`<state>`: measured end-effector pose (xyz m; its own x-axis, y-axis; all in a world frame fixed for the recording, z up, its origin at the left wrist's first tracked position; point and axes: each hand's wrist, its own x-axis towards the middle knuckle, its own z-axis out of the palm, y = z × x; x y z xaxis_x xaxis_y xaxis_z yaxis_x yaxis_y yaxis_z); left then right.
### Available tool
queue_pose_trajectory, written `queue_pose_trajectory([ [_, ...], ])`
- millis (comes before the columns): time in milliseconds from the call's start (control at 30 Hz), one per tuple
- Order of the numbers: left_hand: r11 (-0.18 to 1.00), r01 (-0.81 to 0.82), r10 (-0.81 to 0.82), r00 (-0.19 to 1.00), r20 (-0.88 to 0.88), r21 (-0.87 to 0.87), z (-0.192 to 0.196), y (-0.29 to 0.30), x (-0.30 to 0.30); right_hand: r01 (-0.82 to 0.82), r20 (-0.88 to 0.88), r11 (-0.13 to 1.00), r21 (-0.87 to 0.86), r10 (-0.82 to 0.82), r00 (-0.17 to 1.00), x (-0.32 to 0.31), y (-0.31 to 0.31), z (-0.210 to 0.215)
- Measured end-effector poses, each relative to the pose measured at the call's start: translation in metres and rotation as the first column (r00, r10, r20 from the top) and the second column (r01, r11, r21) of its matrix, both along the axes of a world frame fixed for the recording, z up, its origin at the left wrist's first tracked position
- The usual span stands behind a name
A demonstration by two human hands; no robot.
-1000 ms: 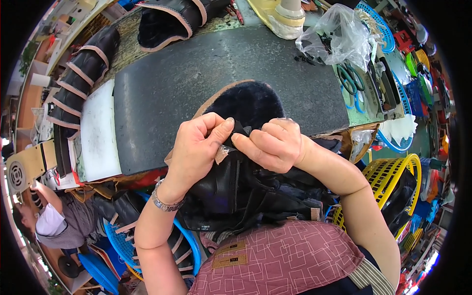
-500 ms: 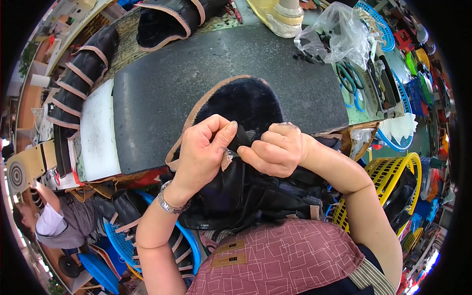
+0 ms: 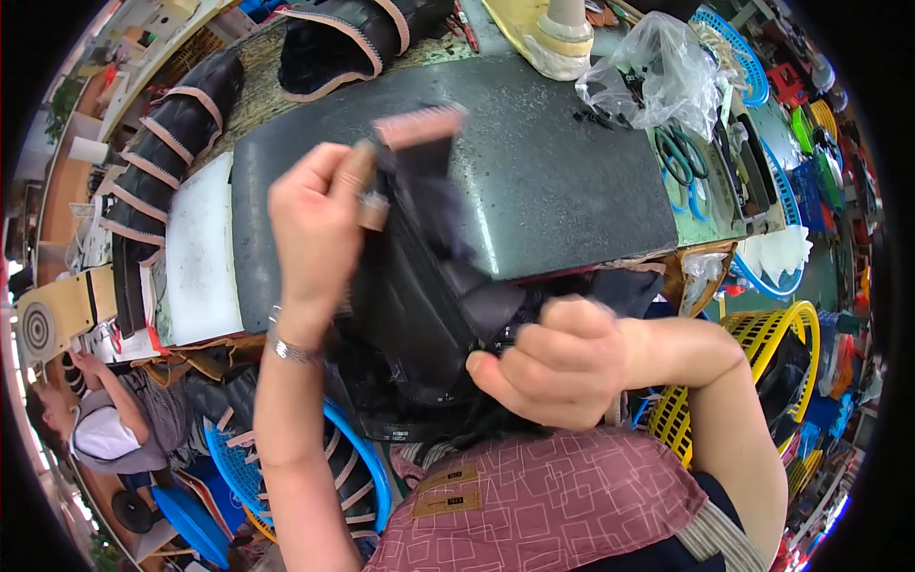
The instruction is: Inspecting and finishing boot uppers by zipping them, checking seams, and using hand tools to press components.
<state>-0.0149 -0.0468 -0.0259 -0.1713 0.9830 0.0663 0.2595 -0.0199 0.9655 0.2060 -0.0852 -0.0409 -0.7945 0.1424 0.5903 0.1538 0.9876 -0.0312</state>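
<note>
A black boot upper (image 3: 410,329) with a pale tan edge strip (image 3: 419,126) is stretched between my two hands, its lower part over my lap and the table's front edge. My left hand (image 3: 319,229) is closed on its upper end, thumb pressed against the fingers, and a small tan tab shows beside them. Lower and to the right, my right hand (image 3: 562,367) is curled, its thumb and forefinger pinching the upper's edge. A long dark seam or zip runs down the piece; which of the two cannot be told. Its far end is smeared by motion.
A dark cutting mat (image 3: 572,162) covers the table, with a white board (image 3: 200,257) at its left. More boot uppers (image 3: 157,157) lie behind. Scissors (image 3: 679,157) and a plastic bag (image 3: 667,81) are at right. Baskets, yellow (image 3: 801,319) and blue (image 3: 224,453), flank me; a person (image 3: 105,429) sits left.
My hands have moved apart, the left up and leftward, the right down and rightward. The upper has swung round between them, so its dark fluffy lining no longer shows flat on the mat.
</note>
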Motion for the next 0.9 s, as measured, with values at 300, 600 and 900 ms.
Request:
queue_pose_trajectory([
  [300, 0.951, -0.228, 0.063, 0.808, 0.586, 0.211, -0.05, -0.02, 0.014, 0.138, -0.374, 0.631, -0.763, -0.606, 0.702, -0.007, 0.028, -0.023],
  [600, 0.961, -0.174, -0.017, 0.74, 0.673, 0.215, -0.082, -0.132, 0.025, -0.223, -0.391, 0.382, -0.897, -0.449, 0.803, -0.012, 0.037, 0.0],
  [900, 0.969, -0.14, -0.035, 0.734, 0.678, 0.202, -0.094, -0.148, 0.028, -0.084, -0.349, 0.573, -0.815, -0.371, 0.86, -0.017, 0.039, -0.004],
])
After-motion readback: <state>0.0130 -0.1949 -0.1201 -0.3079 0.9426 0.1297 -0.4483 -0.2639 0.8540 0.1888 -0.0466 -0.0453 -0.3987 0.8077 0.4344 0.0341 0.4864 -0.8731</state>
